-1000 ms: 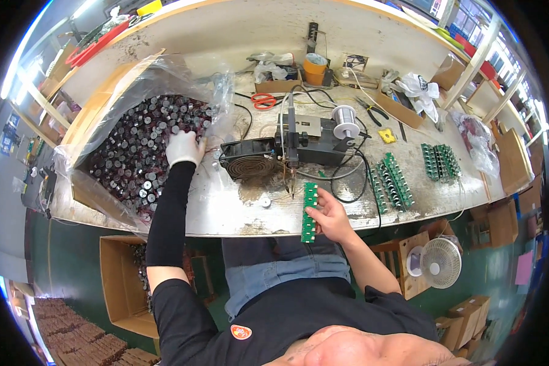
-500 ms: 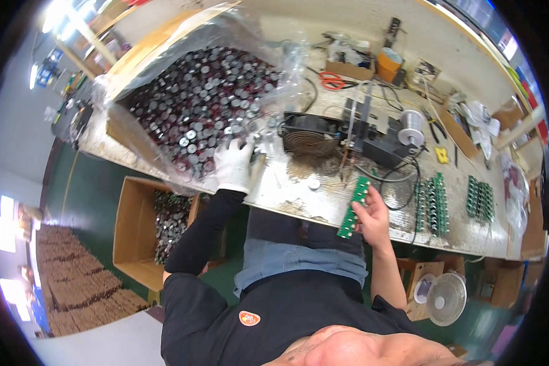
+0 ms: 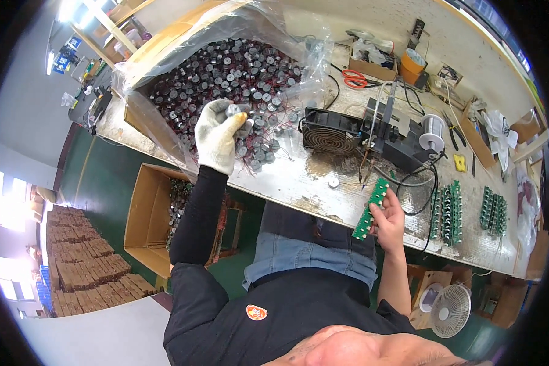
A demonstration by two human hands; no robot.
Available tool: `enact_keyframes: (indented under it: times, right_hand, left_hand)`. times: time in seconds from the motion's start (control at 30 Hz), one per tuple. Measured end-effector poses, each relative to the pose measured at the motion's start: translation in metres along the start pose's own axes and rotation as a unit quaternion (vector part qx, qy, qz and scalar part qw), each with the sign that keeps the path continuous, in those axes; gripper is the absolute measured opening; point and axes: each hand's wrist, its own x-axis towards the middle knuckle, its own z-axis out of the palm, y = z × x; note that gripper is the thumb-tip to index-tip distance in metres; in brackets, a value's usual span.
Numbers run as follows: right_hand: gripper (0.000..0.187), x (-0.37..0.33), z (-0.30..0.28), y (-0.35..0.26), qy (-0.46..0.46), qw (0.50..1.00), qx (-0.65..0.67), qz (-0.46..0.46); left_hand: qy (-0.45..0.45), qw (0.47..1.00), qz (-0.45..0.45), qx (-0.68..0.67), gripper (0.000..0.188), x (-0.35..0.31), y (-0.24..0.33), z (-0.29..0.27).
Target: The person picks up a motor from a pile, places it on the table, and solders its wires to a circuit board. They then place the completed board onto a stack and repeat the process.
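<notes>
My left hand, in a white glove with a yellowish thumb tip, is raised over the near edge of a heap of small round silver parts with red wires. Its thumb and fingers are closed on a silver round part. Bare, my right hand grips a narrow green circuit board at the bench's front edge, thumb on top. The board slants, its far end close to the tip of a soldering machine. One loose round part lies on the bench left of the board.
Plastic sheeting lines the heap's box. A black fan stands beside the soldering machine, which carries a solder wire spool. Rows of green boards lie at right. Below the bench are a cardboard box and a white fan.
My left hand has risen from the heap's near edge, turned, and now shows a silver round part in its fingers. The right hand still holds the circuit board; the whole view has shifted slightly.
</notes>
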Motion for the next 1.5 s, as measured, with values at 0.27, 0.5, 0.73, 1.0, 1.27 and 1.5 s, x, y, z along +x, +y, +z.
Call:
enact_keyframes:
  times: [0.27, 0.5, 0.73, 1.0, 1.27, 1.5]
  right_hand:
    - [0.055, 0.002, 0.000, -0.003, -0.017, 1.000, 0.011, 0.019]
    - [0.057, 0.001, 0.003, -0.004, -0.010, 1.000, 0.021, 0.014]
    - [0.058, -0.001, 0.000, -0.002, -0.003, 0.999, 0.022, 0.025]
    - [0.072, 0.001, 0.000, -0.002, -0.019, 0.999, 0.011, 0.026]
    - [0.072, -0.003, 0.005, -0.008, -0.019, 0.999, -0.020, 0.038]
    - [0.070, -0.007, 0.011, -0.011, -0.048, 0.997, 0.027, 0.062]
  left_hand:
    - [-0.064, 0.983, -0.085, 0.150, 0.023, -0.059, -0.027, 0.009]
    - [-0.074, 0.950, -0.042, 0.299, 0.014, -0.085, -0.085, 0.006]
    - [-0.046, 0.970, 0.025, 0.239, 0.017, -0.075, -0.087, 0.018]
    - [-0.126, 0.981, -0.120, 0.082, 0.031, -0.117, -0.087, 0.059]
    - [-0.218, 0.938, -0.120, 0.240, 0.018, -0.140, -0.094, 0.080]
    - [-0.197, 0.936, -0.094, 0.277, 0.012, -0.140, -0.084, 0.100]
